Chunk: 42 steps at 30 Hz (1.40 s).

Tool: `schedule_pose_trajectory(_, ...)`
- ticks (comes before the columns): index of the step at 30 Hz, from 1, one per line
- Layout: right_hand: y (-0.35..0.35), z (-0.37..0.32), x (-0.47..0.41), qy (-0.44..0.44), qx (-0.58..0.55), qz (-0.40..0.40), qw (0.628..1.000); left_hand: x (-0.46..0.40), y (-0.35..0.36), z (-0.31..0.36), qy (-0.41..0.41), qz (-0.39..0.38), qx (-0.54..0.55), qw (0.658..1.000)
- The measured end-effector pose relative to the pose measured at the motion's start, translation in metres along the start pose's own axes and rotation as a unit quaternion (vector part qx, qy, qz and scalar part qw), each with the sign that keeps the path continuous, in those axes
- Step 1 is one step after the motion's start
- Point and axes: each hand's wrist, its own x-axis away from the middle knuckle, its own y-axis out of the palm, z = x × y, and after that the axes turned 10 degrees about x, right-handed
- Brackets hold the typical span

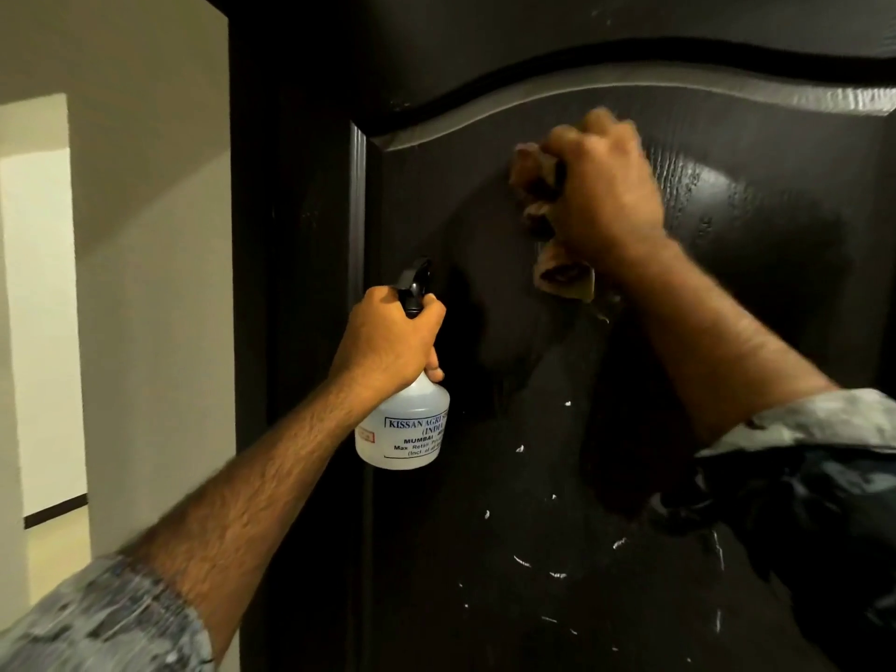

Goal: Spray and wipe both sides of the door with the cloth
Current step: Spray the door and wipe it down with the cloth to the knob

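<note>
Presently, the dark panelled door (485, 502) fills most of the view, its raised arched moulding running across the top. The right hand (601, 186) is pressed against the upper panel, fingers (557, 152) closed around a bunched brownish cloth (538, 196); a loose end of the cloth hangs below the wrist against the door. The left hand (388, 337) holds a spray bottle (405, 424) by its neck, fingers wrapped tight below the black trigger head, the nozzle facing the door. The bottle is translucent white with a printed label, upright, just beside the panel's left edge. White specks and streaks mark the lower panel. Patterned sleeves (97, 618) are pushed up both forearms. A pale wall (145, 235) stands at left.
</note>
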Motion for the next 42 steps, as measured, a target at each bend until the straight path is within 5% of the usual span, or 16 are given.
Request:
schedule_pose_trajectory(6,-0.019,0.057,-0.002,0.126,-0.004,0.053,0.991,0.004,0.007,-0.006,-0.004,-0.005,-0.009,1.000)
schedule_pose_trajectory(15,0.004,0.103,0.112,0.185,-0.050,0.087,0.978,0.004,0.012,-0.011,0.008,-0.031,0.003,0.999)
schedule_pose_trajectory(21,0.040,0.060,0.216,0.148,-0.050,0.027,0.987,0.010,0.024,-0.008,-0.010,-0.067,-0.011,0.998)
schedule_pose_trajectory(26,0.072,0.001,0.265,-0.004,-0.074,-0.019,0.997,0.022,0.029,-0.014,-0.059,-0.084,-0.009,0.995)
schedule_pose_trajectory(42,0.089,-0.090,0.086,-0.010,-0.072,0.080,0.994,0.045,0.005,-0.046,-0.065,-0.039,-0.036,0.996)
